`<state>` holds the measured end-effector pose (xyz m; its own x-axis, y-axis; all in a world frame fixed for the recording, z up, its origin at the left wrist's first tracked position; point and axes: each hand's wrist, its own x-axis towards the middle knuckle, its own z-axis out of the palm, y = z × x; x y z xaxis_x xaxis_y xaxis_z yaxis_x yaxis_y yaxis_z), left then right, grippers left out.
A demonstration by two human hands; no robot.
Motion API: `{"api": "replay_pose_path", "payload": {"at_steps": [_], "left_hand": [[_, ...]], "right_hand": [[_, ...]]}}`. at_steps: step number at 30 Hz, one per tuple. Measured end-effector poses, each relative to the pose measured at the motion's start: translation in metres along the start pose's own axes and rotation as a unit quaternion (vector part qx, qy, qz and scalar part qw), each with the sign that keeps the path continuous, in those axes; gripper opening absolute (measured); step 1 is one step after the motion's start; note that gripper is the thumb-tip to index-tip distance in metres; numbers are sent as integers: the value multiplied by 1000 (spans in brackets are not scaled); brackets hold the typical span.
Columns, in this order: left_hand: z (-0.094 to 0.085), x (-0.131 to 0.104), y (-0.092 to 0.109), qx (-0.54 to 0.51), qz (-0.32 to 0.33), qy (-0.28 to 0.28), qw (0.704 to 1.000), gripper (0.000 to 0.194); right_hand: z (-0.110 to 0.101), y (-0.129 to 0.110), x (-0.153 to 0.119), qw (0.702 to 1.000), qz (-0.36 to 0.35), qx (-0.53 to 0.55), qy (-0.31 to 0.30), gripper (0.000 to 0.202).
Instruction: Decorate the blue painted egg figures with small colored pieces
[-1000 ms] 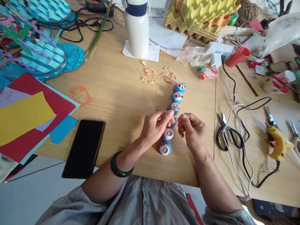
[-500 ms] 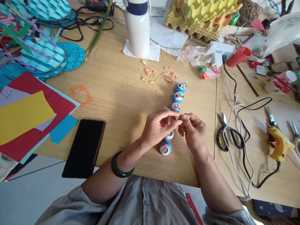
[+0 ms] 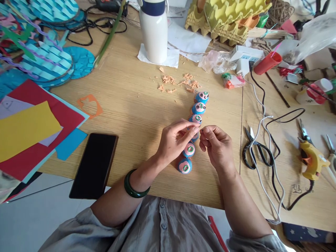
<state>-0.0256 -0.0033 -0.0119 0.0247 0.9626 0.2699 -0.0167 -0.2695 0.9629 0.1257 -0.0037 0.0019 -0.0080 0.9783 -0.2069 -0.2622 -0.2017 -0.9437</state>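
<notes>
A row of small blue domes (image 3: 189, 149) with pink tops and green rings runs away from me on the wooden table. Some of the farther ones also carry small dark bits. My left hand (image 3: 173, 141) hovers over the middle of this row and hides part of it, its thumb and index fingertips close together in a pinch. Just right of the row is my right hand (image 3: 217, 145), thumb pressed against the index finger and the other fingers curled. A tiny dark speck seems to show at its fingertips, too small to name. A narrow gap separates the hands.
Orange shavings (image 3: 168, 79) lie beyond the row, before a white bottle (image 3: 154, 38). Left are a phone (image 3: 93, 166) and coloured paper (image 3: 28, 129). Scissors (image 3: 257, 150), loose cables and a yellow glue gun (image 3: 312, 161) lie right. Egg trays (image 3: 228, 21) stand at the back.
My hands, fingertips touching half a second ago, have come slightly apart. The left hand has shifted a little left and away from me, uncovering more of a dome beneath it.
</notes>
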Motion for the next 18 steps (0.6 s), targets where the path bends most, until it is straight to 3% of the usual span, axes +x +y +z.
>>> {"api": "replay_pose_path", "payload": {"at_steps": [3,11,18], "left_hand": [[0,0,-1,7,-8,-6,1000,15],[-3,1,3,81,70,14,994,8],[-3,1,5,58,32,8,998,13]], "right_hand": [[0,0,0,1000,11,-6,-4,32],[2,-1,-2,999,50,5,-21,34],[0,-2,-2,999,37,-14,-22,33]]}}
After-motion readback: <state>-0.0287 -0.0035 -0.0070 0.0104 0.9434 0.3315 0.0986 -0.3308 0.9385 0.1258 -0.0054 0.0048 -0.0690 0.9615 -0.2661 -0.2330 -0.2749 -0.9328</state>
